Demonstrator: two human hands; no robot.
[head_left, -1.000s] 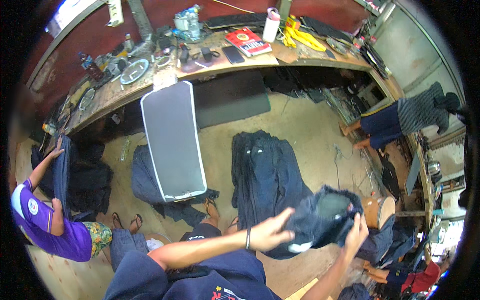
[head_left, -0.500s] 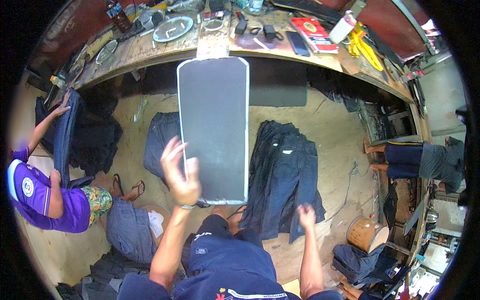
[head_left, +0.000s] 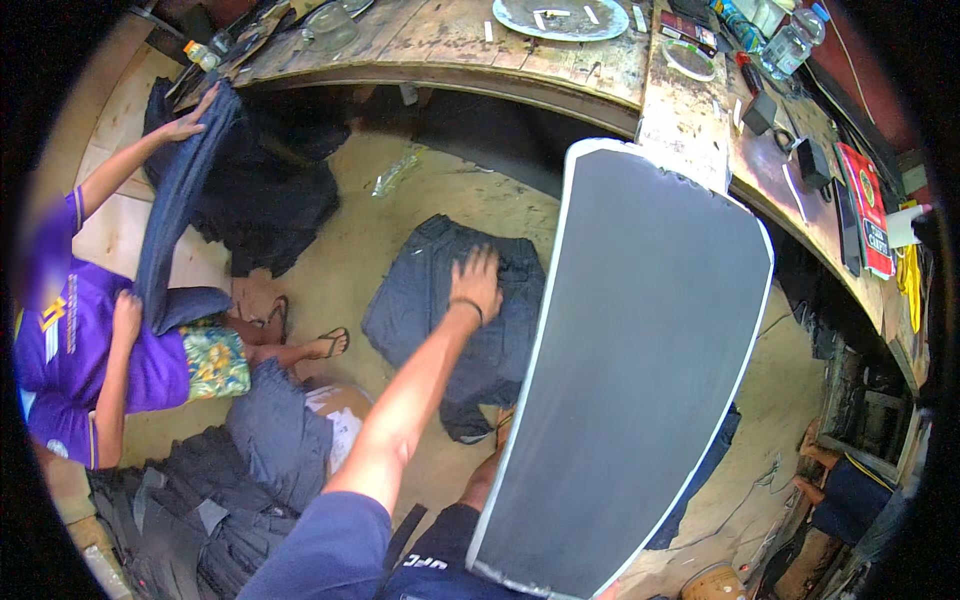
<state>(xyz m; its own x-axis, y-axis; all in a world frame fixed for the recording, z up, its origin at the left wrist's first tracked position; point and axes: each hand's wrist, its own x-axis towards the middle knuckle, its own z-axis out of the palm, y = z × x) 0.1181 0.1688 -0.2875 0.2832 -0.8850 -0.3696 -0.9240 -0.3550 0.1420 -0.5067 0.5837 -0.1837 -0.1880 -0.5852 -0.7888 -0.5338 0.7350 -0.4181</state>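
**My left hand on the folded jeans**

My left hand (head_left: 476,285) reaches out ahead of me, arm nearly straight, and lies palm down on a stack of folded dark jeans (head_left: 450,315) on the sandy floor (head_left: 390,250). The fingers are spread and flat on the cloth; they press on it and do not close around anything. A dark band sits on my wrist just behind the hand. My right hand is out of sight, so I cannot tell how it stands.

Just to the right of my hand, almost touching the stack's edge, rises the long grey pressing board (head_left: 640,370) with its pale rim. It runs from beyond my hand back toward my body and hides whatever lies to the right of it.

Beyond my fingertips, past a patch of bare floor, a curved wooden workbench (head_left: 480,55) bends across the top, with a round plate (head_left: 560,15) and small clutter on it, and a clear bottle (head_left: 785,45) further right.

Well to the left of my hand sits another person in a purple shirt (head_left: 65,350) and flowered shorts, holding up a length of dark denim (head_left: 175,210) with one hand high and the other low. A dark heap of garments (head_left: 270,190) lies beyond that person. Nearer my elbow, on the left, is another pile of grey and dark clothes (head_left: 250,450).
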